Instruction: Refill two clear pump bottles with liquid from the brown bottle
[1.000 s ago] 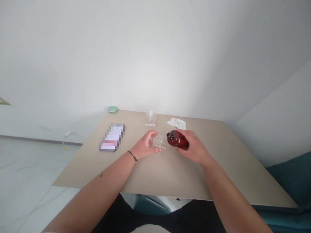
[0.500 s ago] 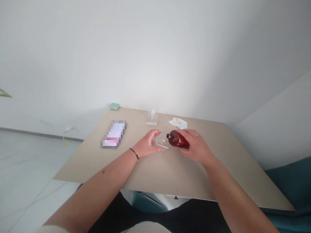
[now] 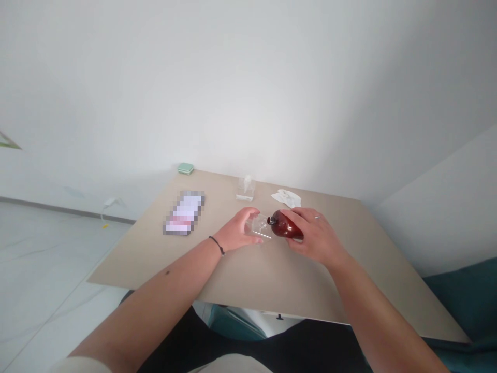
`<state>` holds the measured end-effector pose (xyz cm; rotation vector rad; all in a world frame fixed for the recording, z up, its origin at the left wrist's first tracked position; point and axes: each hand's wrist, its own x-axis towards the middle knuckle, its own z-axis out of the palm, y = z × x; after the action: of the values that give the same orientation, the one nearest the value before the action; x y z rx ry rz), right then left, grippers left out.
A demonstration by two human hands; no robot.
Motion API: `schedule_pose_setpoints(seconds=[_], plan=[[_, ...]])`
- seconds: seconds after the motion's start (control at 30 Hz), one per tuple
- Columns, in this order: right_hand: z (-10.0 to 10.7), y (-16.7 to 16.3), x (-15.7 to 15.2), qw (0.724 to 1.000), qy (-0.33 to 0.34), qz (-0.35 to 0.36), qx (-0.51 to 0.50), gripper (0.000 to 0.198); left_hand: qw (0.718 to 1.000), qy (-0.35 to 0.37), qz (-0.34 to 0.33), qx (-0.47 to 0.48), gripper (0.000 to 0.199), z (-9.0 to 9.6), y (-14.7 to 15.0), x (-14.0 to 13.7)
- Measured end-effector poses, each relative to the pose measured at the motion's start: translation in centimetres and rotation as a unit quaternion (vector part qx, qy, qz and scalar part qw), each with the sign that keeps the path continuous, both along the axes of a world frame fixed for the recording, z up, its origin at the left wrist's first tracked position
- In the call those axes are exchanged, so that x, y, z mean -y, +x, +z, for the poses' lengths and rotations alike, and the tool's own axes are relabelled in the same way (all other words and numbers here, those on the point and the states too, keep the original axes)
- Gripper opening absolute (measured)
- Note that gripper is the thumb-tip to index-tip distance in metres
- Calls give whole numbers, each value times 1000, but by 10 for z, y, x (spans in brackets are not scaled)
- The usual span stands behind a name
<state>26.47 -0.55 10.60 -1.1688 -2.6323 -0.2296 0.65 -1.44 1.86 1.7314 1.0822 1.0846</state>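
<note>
My right hand (image 3: 316,235) holds a dark amber bottle (image 3: 285,226) tipped on its side, its open neck pointing left. The neck meets a small clear plastic container (image 3: 259,226) that my left hand (image 3: 237,230) grips from the left, just above the beige table (image 3: 248,269). A thin dark band circles my left wrist. My right hand wears a ring.
Further back on the table stand a clear pump dispenser (image 3: 246,188), a crumpled white tissue (image 3: 286,197), a flat phone-like item (image 3: 184,213) blurred out, and a small green case (image 3: 186,168) at the far left corner. A teal seat (image 3: 466,290) is at the right.
The bottle has tilted a little further toward the clear container, its neck now closer in. Both hands stay in about the same place; my view has shifted slightly.
</note>
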Motion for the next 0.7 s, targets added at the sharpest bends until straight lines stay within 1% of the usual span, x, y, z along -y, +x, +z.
schedule_pose_setpoints(seconds=[0.17,0.33,0.57,0.7], plan=[[6,0,-1,1000,8,2,21,69,1000,3,5,-15,80,2,1,1],[8,1,-2,999,15,9,30,71,1000,22,4,-1,80,-1,1,0],[9,4,-2,999,25,13,35,71,1000,18,3,9,80,-1,2,-1],[11,3,-2,999,20,9,40,70,1000,19,0,-1,80,0,2,-1]])
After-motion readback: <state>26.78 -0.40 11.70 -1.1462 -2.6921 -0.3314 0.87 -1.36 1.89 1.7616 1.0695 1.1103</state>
